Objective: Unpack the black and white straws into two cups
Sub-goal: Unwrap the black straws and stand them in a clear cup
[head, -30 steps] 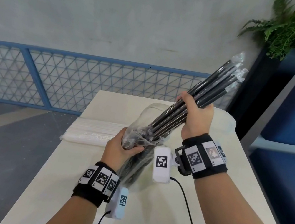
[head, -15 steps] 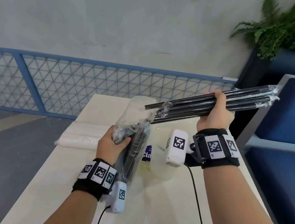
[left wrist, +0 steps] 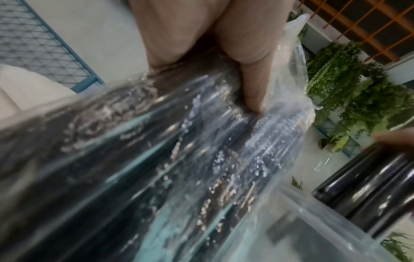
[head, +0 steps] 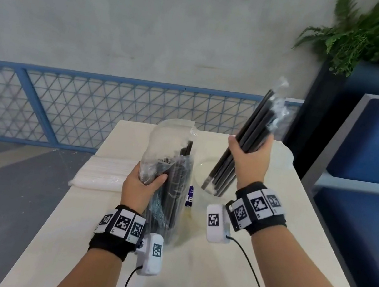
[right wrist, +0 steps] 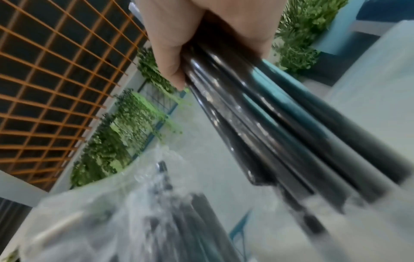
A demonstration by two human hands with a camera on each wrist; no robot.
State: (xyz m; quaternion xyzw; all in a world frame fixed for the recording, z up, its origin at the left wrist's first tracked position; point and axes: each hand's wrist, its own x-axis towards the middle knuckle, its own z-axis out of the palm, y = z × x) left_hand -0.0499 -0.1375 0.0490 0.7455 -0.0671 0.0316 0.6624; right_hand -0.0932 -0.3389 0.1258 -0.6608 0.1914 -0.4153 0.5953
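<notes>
Right hand (head: 249, 159) gripped round black straws (head: 247, 138), bundle tilted, lower ends inside the clear cup (head: 206, 171) (upper ends wrapped in film). Left hand (head: 141, 185) clutches the bag (head: 170, 160) upright, more black straws in it, beside the cup. White straws (head: 103, 174) lie on the tabletop (head: 212, 272), left of the hands.

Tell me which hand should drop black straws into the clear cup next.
Right. The right hand already grips the bundle of black plastic straws with its lower ends at the clear plastic cup; the left hand holds the clear plastic bag.
</notes>
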